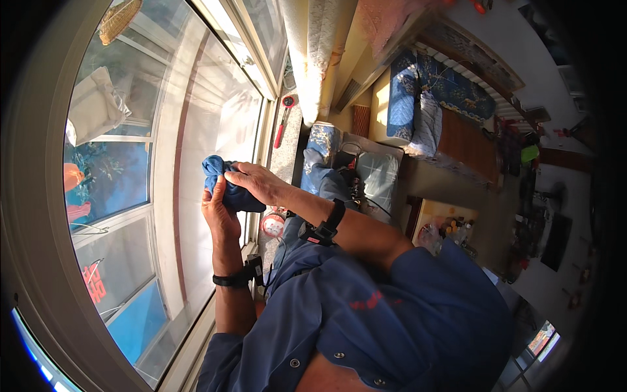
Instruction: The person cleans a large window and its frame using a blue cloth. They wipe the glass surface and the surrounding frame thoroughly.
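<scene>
A bunched blue cloth [240, 198] is gripped between both hands, in front of the glass of a large window [215, 112]. My left hand [220, 213] pinches the folded end from below, its thumb pressed on the fabric. From the other side my right hand [257, 180] closes over the cloth, thumb close to the left one. Part of the bundle sags beneath the right palm. I cannot tell whether the cloth touches the glass.
A red-handled tool with a round head [278, 136] lies on the speckled sill [284, 164]. Nearer sits a round red-and-white item [273, 225]. One leg [330, 179] is propped near a blue patterned cushion [323, 136]. A pale curtain [313, 59] hangs beside the window; a sofa [455, 93] stands behind.
</scene>
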Action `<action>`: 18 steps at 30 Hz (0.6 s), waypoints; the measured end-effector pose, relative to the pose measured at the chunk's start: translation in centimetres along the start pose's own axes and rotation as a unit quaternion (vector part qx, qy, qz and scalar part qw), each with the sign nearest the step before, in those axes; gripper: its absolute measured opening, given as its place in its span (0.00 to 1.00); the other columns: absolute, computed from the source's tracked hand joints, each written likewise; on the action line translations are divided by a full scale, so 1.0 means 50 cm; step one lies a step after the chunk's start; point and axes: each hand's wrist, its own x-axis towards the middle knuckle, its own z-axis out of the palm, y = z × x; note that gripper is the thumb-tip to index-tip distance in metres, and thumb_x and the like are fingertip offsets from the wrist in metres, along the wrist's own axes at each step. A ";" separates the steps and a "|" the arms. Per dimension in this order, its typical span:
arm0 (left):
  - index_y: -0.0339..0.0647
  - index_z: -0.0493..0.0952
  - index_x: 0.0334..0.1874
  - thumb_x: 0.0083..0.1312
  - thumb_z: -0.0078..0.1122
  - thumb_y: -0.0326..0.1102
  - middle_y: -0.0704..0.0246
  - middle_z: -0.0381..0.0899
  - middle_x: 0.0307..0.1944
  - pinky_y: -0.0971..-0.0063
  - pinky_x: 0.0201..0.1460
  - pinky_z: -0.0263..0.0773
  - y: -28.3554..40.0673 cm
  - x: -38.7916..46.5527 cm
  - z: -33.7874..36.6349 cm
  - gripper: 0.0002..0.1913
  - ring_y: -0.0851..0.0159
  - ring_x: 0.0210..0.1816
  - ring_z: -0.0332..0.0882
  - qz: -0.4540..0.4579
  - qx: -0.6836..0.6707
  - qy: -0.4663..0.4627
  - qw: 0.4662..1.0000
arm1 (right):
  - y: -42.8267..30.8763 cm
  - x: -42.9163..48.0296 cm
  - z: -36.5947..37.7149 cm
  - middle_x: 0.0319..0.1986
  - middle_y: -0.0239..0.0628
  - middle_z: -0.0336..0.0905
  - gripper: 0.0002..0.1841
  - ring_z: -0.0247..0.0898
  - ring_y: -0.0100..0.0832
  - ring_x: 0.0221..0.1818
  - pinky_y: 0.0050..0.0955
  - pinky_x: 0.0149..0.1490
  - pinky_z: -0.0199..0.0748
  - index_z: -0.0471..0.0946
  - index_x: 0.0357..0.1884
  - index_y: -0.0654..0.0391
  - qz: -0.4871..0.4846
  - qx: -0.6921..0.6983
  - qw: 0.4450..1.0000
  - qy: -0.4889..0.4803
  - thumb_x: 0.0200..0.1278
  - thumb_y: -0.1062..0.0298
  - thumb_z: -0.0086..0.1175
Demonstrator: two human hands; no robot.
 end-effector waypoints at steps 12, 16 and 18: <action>0.35 0.79 0.46 0.80 0.69 0.47 0.70 0.82 0.36 0.78 0.41 0.76 -0.042 0.002 0.013 0.18 0.75 0.38 0.77 0.142 0.268 0.010 0.953 | 0.077 -0.048 -0.005 0.57 0.41 0.83 0.43 0.83 0.37 0.57 0.38 0.57 0.86 0.72 0.74 0.55 0.147 0.361 0.918 -0.082 0.65 0.41 0.76; 0.36 0.77 0.45 0.84 0.61 0.50 0.72 0.81 0.34 0.79 0.40 0.73 -0.071 0.018 -0.009 0.20 0.76 0.36 0.75 0.122 0.292 -0.001 0.948 | 0.101 -0.052 -0.001 0.50 0.36 0.86 0.33 0.86 0.33 0.50 0.35 0.56 0.87 0.78 0.67 0.57 0.150 0.369 0.917 -0.021 0.67 0.50 0.77; 0.38 0.77 0.43 0.87 0.57 0.49 0.75 0.77 0.31 0.80 0.37 0.68 -0.086 0.034 -0.027 0.19 0.77 0.34 0.69 0.155 0.309 -0.003 0.938 | 0.115 -0.048 0.007 0.50 0.35 0.86 0.30 0.86 0.32 0.51 0.35 0.56 0.87 0.80 0.65 0.56 0.144 0.367 0.919 -0.007 0.66 0.53 0.77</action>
